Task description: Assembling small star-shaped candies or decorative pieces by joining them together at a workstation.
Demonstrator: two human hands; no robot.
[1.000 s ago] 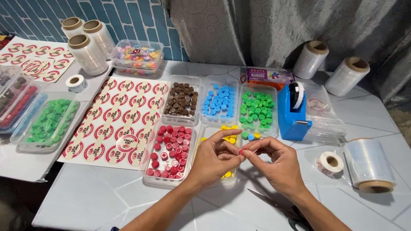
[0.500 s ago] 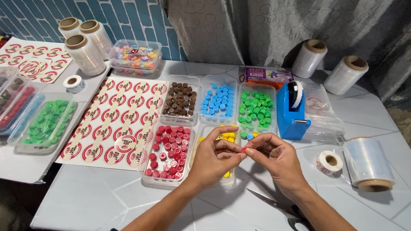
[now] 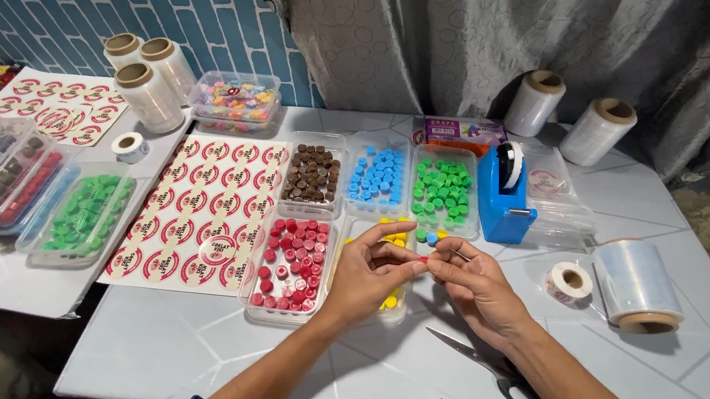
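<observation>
My left hand [image 3: 367, 274] and my right hand [image 3: 476, 286] meet fingertip to fingertip over the white table [image 3: 171, 352], pinching a small red bead [image 3: 423, 261] between them, with what looks like a thin thread. Under the hands lies a clear tray of yellow beads [image 3: 391, 301], mostly hidden. A clear tray of red beads [image 3: 292, 261] sits just left of my left hand. Behind the hands stand trays of brown beads [image 3: 311, 172], blue beads [image 3: 377, 178] and green beads [image 3: 442, 190].
Scissors [image 3: 485, 369] lie by my right forearm. A blue tape dispenser [image 3: 506, 190], a small tape roll [image 3: 568, 281] and a plastic-film roll [image 3: 638, 283] sit to the right. A round-sticker sheet [image 3: 194, 214] lies left, with more bead trays [image 3: 78, 215] and film rolls [image 3: 149, 96].
Both hands stay together over the yellow tray; the fingers have shifted slightly around the small red bead. Nothing else on the table moved.
</observation>
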